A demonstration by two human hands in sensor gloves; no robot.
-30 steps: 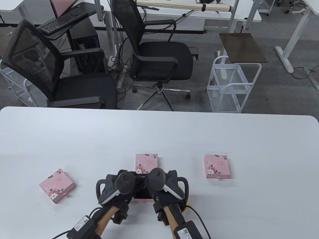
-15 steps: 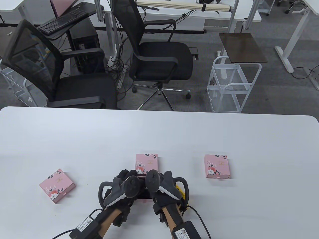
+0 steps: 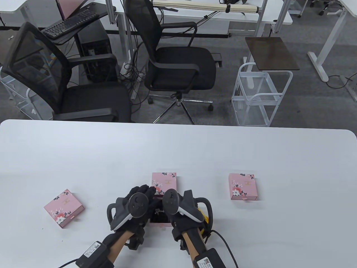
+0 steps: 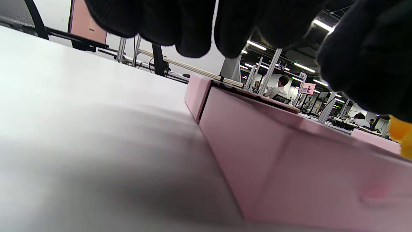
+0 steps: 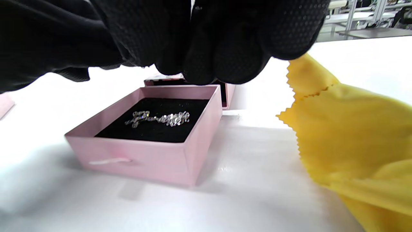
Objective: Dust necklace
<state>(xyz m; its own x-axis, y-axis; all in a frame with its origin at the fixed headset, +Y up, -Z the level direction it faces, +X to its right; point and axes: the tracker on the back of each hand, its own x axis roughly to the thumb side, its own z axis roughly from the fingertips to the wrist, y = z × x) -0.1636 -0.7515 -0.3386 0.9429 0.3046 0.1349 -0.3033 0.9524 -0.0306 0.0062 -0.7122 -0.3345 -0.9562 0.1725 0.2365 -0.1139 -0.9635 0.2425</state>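
Observation:
A silver necklace (image 5: 157,119) lies on black foam in an open pink drawer tray (image 5: 145,158), pulled out of its floral sleeve (image 3: 164,181). In the table view the tray (image 3: 159,220) sits under both hands. My left hand (image 3: 145,191) reaches over it with straight fingers (image 4: 190,32) that hang just above the tray wall (image 4: 289,161) and hold nothing. My right hand (image 3: 181,223) hovers over the tray's right side with its fingers (image 5: 225,48) curled together. A yellow cloth (image 5: 354,145) trails from that hand onto the table.
Two more shut pink floral boxes lie on the white table (image 3: 178,145): one at the left (image 3: 64,208), one at the right (image 3: 243,186). Office chairs and a white wire cart (image 3: 259,95) stand beyond the far edge.
My left hand's fingers have straightened and stretched forward over the tray, and its tracker has shifted left. The right hand has stayed nearly still over the tray.

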